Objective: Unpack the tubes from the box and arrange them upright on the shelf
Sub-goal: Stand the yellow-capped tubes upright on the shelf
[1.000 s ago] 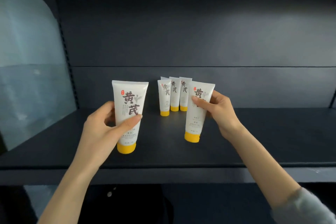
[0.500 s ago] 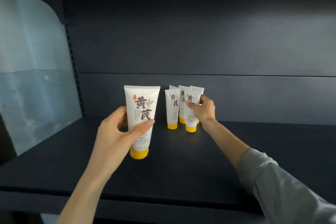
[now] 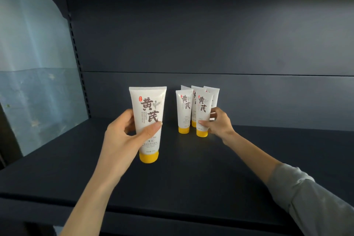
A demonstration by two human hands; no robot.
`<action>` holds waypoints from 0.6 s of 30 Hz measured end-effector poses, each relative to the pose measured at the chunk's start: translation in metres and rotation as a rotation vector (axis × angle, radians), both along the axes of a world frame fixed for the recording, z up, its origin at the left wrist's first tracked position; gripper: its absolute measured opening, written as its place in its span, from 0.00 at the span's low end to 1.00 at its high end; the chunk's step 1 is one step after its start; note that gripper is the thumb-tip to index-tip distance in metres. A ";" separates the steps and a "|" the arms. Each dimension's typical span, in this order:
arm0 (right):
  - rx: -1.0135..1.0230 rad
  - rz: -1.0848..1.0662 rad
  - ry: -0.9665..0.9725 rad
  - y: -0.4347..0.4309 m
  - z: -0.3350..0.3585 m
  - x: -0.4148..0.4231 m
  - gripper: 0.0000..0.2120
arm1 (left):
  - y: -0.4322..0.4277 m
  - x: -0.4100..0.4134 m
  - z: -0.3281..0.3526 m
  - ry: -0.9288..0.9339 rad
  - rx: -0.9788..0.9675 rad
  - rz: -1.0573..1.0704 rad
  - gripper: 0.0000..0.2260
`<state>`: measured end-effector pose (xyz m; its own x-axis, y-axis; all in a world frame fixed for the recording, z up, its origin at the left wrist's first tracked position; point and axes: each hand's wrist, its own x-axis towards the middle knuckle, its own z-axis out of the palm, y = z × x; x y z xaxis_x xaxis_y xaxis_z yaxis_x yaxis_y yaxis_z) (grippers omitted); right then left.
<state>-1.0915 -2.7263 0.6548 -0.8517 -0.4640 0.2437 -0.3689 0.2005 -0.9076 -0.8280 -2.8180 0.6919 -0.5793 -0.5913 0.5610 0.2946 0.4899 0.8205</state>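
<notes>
Crowding looks risky: the right grip point(image 3: 218, 122) pinches the front tube point(image 3: 203, 109) just beside upright neighbours point(image 3: 184, 109) far back on the shelf point(image 3: 191, 178); a nudge could topple them. The left grip point(image 3: 126, 136) wraps a nearer tube point(image 3: 148, 113).

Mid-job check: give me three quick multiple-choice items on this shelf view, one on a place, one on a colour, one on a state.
1. Where is the held tube in the left hand, relative to the cluster of tubes?
A. Behind it
B. To its left, nearer the camera
C. To its right

2. The tubes' caps are:
A. Blue
B. Black
C. Yellow

3. The front-right tube in the right hand is:
A. Upright, cap down
B. Lying flat
C. Leaning on the back wall

Key:
1 B, it shows left of and in front of the cluster.
2 C, every visible cap is yellow.
3 A, its cap is at the bottom, on the shelf, with the thumb across its front.
</notes>
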 end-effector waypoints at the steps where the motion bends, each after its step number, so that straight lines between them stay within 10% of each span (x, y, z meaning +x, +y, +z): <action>1: -0.001 -0.010 0.014 -0.003 0.000 0.001 0.23 | 0.000 -0.001 0.000 0.002 0.001 0.001 0.16; 18: 0.000 -0.090 0.099 -0.020 -0.002 0.003 0.23 | 0.000 0.008 0.000 0.009 0.014 0.013 0.15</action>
